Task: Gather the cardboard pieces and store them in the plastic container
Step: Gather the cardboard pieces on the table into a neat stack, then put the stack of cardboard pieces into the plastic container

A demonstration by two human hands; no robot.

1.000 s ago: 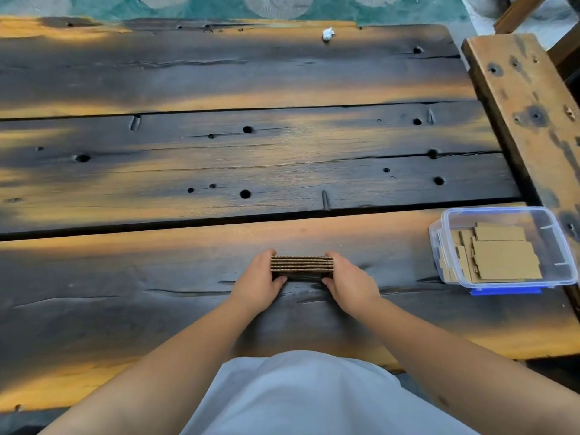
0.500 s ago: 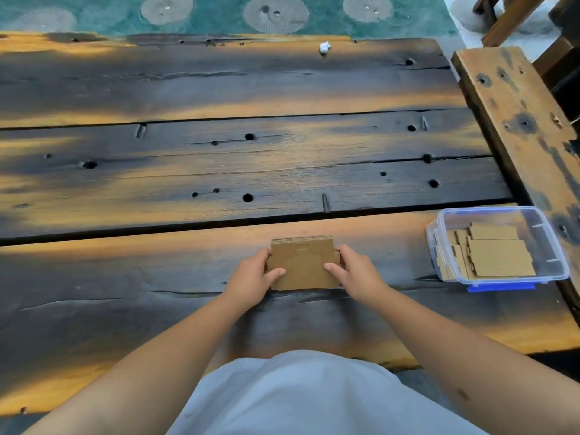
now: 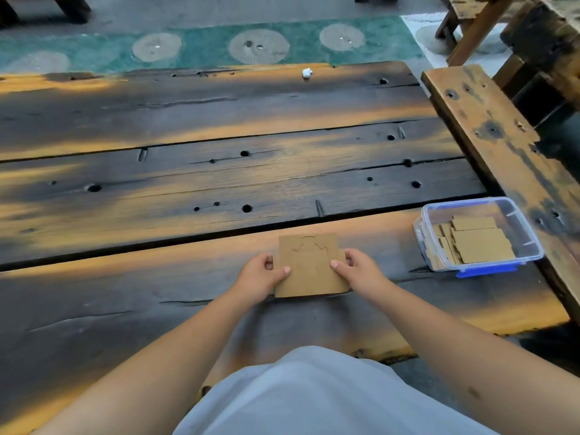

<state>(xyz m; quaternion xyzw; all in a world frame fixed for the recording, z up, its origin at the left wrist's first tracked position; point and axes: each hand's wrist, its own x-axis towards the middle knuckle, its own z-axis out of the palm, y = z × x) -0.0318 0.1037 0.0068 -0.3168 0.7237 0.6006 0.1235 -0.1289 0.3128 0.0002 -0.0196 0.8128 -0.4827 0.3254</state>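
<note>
On the plank table [image 3: 188, 171], hands [image 3: 309, 271] hold cardboard pieces [image 3: 310, 268] flat, face-up.

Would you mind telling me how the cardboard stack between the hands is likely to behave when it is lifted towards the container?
The cardboard stack will probably stay stiff and flat, being corrugated board. It looks light. As loose pieces, they may slide apart unless the left hand and right hand squeeze both sides.

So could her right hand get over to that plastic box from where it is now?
Probably yes. The plastic container sits open-topped, to the right of the right hand, with only bare table between them. That hand and the left hand are holding the cardboard stack.
</note>
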